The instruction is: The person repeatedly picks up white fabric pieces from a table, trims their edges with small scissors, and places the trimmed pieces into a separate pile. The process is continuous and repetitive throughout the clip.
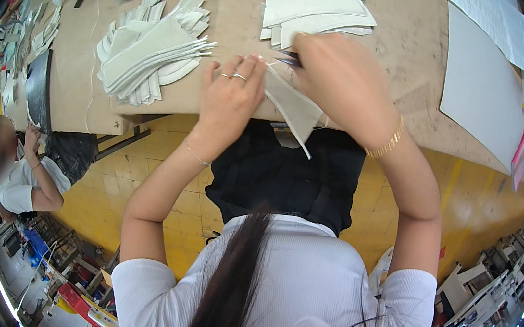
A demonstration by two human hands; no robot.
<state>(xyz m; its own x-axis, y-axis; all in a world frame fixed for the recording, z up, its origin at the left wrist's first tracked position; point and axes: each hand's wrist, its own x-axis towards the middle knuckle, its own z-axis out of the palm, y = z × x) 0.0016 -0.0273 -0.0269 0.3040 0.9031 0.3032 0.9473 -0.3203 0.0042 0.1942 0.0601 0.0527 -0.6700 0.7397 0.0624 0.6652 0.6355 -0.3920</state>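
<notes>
Work on one pale piece (292, 102) was judged unfinished: its upper corner was apparently pinched between closed fingertips of the left hand (231, 94), while a dark pointed tool (291, 60) was gripped in the closed right hand (347, 86), its tips just beside that corner. Whether the flat stack (313, 13) beyond the right hand and the fanned pile (147, 61) left of the left hand were finished could not be told. The piece, thin, off-white and tapered, was draped below the grip, past the table (410, 77) edge.
</notes>
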